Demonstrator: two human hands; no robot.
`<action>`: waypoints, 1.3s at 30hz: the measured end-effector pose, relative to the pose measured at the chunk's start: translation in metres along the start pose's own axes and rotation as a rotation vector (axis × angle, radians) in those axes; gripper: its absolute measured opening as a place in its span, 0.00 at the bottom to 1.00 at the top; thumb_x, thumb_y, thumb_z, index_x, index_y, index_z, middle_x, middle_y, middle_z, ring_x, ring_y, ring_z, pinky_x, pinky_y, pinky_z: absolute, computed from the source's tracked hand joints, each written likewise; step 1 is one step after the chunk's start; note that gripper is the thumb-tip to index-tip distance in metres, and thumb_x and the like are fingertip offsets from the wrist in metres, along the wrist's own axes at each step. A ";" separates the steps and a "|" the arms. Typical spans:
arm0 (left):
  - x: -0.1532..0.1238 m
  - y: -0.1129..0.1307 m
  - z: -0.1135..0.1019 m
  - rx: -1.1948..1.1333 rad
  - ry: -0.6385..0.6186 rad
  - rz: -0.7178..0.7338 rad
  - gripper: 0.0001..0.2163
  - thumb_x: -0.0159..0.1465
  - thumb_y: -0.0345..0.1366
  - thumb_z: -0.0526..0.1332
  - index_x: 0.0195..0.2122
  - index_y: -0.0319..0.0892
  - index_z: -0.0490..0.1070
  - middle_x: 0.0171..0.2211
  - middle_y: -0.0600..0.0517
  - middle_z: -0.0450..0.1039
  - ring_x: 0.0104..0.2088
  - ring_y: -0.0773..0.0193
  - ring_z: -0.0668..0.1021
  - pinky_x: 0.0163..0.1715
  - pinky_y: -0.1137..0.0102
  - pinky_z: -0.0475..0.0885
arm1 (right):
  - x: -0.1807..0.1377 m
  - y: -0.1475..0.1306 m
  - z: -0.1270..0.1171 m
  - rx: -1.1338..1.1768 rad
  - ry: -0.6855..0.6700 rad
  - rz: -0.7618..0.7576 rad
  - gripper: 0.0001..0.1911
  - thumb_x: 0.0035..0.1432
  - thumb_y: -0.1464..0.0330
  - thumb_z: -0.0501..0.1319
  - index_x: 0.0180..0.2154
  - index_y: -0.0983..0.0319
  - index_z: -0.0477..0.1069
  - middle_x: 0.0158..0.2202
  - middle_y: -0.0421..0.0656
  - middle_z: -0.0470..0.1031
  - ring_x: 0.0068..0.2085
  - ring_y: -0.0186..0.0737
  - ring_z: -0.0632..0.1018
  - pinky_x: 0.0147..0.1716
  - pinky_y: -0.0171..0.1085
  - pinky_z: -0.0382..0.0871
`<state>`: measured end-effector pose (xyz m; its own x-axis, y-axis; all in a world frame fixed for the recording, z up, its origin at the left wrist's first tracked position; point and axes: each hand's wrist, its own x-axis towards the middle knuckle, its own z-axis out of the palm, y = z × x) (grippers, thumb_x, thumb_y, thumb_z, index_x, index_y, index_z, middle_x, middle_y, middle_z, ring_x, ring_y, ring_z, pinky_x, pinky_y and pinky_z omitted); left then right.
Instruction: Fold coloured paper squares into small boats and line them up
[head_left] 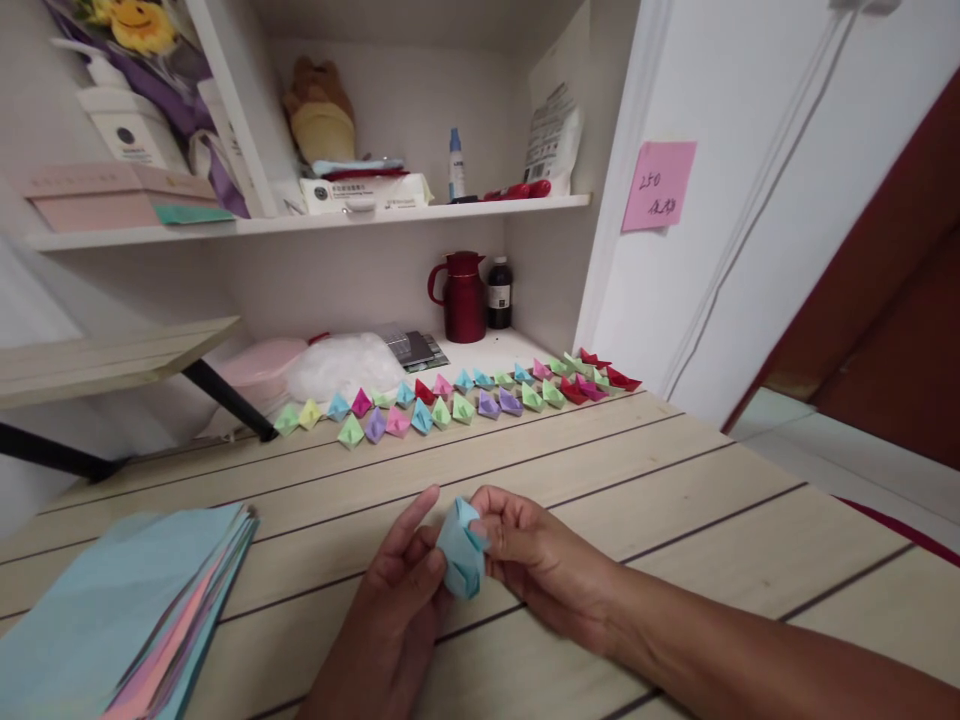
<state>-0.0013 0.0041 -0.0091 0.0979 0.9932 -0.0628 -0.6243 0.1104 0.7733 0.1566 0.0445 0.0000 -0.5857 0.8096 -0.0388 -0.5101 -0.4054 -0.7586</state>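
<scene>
A small piece of folded light-blue paper [462, 552] is held between my two hands, just above the wooden table. My left hand [409, 580] pinches its left side between thumb and fingers, with the index finger stretched out past it. From the right, my right hand [529, 555] grips the upper right edge with thumb and bent fingers. Creases and a folded flap show on the paper's near side. Beyond the hands, small folded paper boats [463, 408] in green, purple, pink, blue and red stand in two rows along the table's far side.
A stack of coloured paper sheets [112, 590] lies at the left on the wooden table [600, 475]. A small raised shelf [112, 360] with black legs stands behind it. At the back are a red jug [463, 300], a dark bottle [499, 295] and a white plastic bag [345, 368].
</scene>
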 end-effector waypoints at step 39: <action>0.001 0.004 -0.006 0.762 0.443 0.332 0.10 0.47 0.45 0.72 0.23 0.44 0.79 0.40 0.50 0.72 0.44 0.57 0.73 0.41 0.70 0.68 | 0.004 -0.001 -0.004 -0.657 0.217 -0.309 0.11 0.46 0.62 0.72 0.26 0.62 0.74 0.37 0.43 0.71 0.42 0.41 0.71 0.41 0.38 0.64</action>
<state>-0.0090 0.0055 -0.0097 -0.3957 0.9102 0.1222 0.1234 -0.0791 0.9892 0.1573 0.0500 -0.0016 -0.3055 0.9382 0.1625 -0.1104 0.1346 -0.9847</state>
